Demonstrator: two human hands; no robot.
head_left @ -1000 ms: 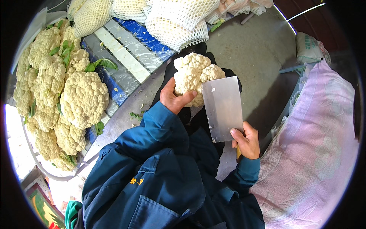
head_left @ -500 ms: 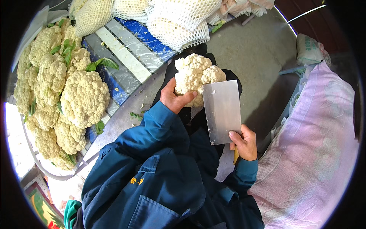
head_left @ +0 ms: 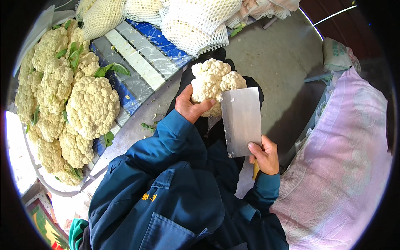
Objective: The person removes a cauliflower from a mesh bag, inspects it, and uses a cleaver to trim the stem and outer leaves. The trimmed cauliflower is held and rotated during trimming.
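Note:
My left hand (head_left: 191,105) is closed round the left side of a cauliflower (head_left: 211,78), its thumb lying across the near face of the head. In my right hand (head_left: 266,155) is a cleaver (head_left: 241,121) with a broad steel blade and a yellowish handle, held with the thumb against the blade's lower corner. The upper end of the blade overlaps the lower right part of the cauliflower; whether the edge touches it I cannot tell. Small pale crumbs cling to the steel. The underside of the cauliflower is hidden.
A pile of cauliflowers (head_left: 92,107) with some green leaves covers the left of a striped table (head_left: 137,62). Cauliflowers in white foam nets (head_left: 196,25) lie at its far side. On my right stands something draped in a pink cloth (head_left: 333,166), with a sack (head_left: 339,56) behind it.
My right hand and the cleaver have shifted very slightly to the left. My left hand and the cauliflower stay where they were.

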